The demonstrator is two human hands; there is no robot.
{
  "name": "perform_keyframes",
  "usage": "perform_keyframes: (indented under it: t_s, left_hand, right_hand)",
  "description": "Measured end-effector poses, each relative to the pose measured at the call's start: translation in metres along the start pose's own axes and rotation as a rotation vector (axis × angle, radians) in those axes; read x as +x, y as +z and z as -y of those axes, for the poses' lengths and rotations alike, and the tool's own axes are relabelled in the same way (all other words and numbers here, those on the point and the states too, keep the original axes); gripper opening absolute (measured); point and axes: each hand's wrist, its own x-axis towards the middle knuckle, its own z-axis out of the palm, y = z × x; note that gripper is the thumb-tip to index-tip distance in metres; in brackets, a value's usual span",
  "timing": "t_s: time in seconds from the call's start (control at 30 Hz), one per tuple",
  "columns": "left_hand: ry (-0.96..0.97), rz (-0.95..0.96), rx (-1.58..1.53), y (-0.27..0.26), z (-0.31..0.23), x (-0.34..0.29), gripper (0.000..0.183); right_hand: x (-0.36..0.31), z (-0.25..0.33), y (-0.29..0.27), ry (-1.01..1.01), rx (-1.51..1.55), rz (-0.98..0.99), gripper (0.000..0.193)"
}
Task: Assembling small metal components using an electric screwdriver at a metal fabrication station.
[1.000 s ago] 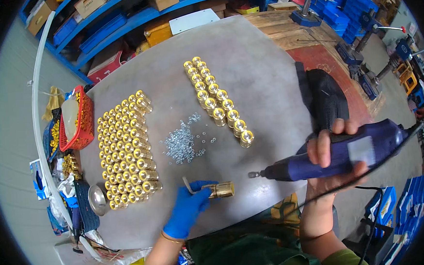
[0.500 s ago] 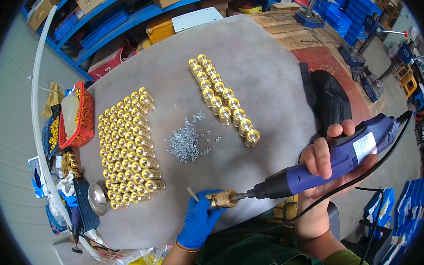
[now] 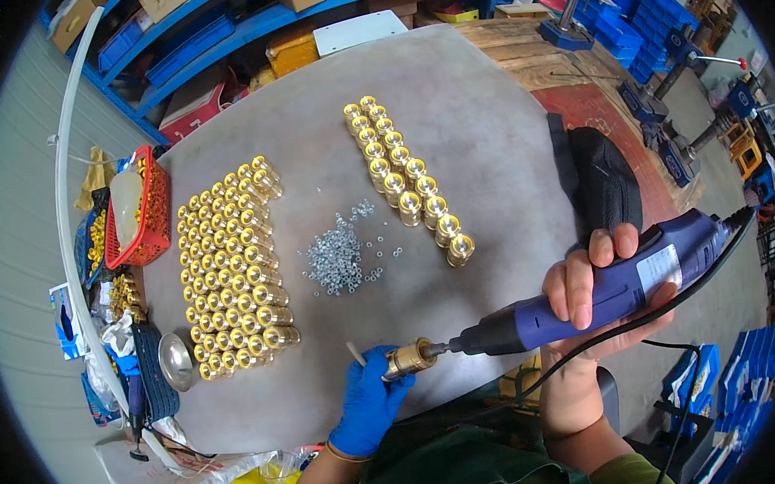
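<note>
My left hand [image 3: 367, 401], in a blue glove, is closed round a brass fitting [image 3: 407, 359] above the near edge of the table. A thin pale rod [image 3: 356, 354] sticks out beside the glove; its other end is hidden. My bare right hand [image 3: 585, 285] grips a purple electric screwdriver [image 3: 578, 306] with a black cable. The screwdriver's bit [image 3: 441, 348] points left and reaches into the open end of the fitting. What lies inside the fitting cannot be seen. Beyond my hands, a heap of small silvery nuts [image 3: 334, 261] is spread on the grey tabletop [image 3: 309, 114].
Many brass fittings [image 3: 229, 269] stand in a block at left, and a double row of fittings [image 3: 398, 170] runs at centre right. A red basket [image 3: 150, 212], a metal bowl [image 3: 176, 361] and a black bag [image 3: 606, 180] flank the table. Blue shelves [image 3: 259, 28] stand behind.
The screwdriver and my right hand have shifted slightly left and up. The fitting in my left hand has tilted a little, its open end raised. The rows and nuts stay as they were.
</note>
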Motion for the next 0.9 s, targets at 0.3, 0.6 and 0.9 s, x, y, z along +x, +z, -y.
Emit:
perform_keyframes:
  t_s: [0.3,0.6,0.9]
  left_hand:
    - [0.079,0.034,0.034,0.002,0.014,0.003,0.031]
    - [0.077,-0.069,-0.044,0.011,0.019,-0.005,0.028]
    - [0.117,0.158,-0.092,0.0,0.021,-0.001,0.027]
  right_hand:
    - [0.003,-0.005,-0.002,-0.1,0.079,0.029,0.051]
    - [0.003,-0.008,0.002,-0.093,0.081,0.039,0.05]
    - [0.016,0.008,0.01,-0.052,0.186,0.182,0.039]
